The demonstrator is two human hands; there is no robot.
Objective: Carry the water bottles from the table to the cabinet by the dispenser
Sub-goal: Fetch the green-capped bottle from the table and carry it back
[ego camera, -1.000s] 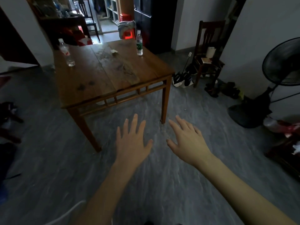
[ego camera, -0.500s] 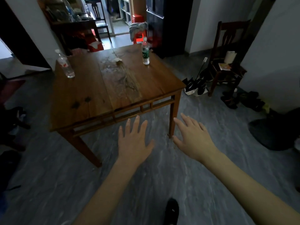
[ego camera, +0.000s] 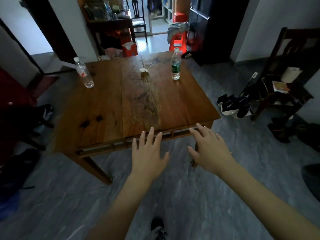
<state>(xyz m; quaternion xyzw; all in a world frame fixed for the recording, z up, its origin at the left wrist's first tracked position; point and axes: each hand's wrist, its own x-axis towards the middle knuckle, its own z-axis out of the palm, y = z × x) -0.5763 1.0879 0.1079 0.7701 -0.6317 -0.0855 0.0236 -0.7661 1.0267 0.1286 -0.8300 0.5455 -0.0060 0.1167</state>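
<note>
Brown wooden square table (ego camera: 107, 108) across the middle of the frame, seen from above and from its near edge. Two clear plastic water bottles upright on its far part, well apart: red-labelled bottle with white cap (ego camera: 84, 75) at upper left near the table's left corner, green-labelled bottle with white cap (ego camera: 176, 64) at upper centre-right near the far right edge. Small crumpled pale scrap (ego camera: 144, 70) on the tabletop between them, nearer the green-labelled one.

Lower centre: left hand (ego camera: 147, 153) palm down, fingers straight and spread, grasping nothing, fingertips in front of the table's near edge. Just to its right, right hand (ego camera: 209, 151) likewise palm down with fingers released and spread, empty, fingertips in front of the near right corner. Whether either hand touches the wood cannot be told. Both hands well apart from both bottles.

Grey marbled floor (ego camera: 225, 196) all round. Dark wooden chair (ego camera: 284, 75) at right edge with a white paper roll (ego camera: 290, 74) on its seat. Red plastic stool (ego camera: 178, 40) at top centre with grey cloth (ego camera: 176, 29) draped over it. Dark shoe tip (ego camera: 157, 226) at bottom centre.
</note>
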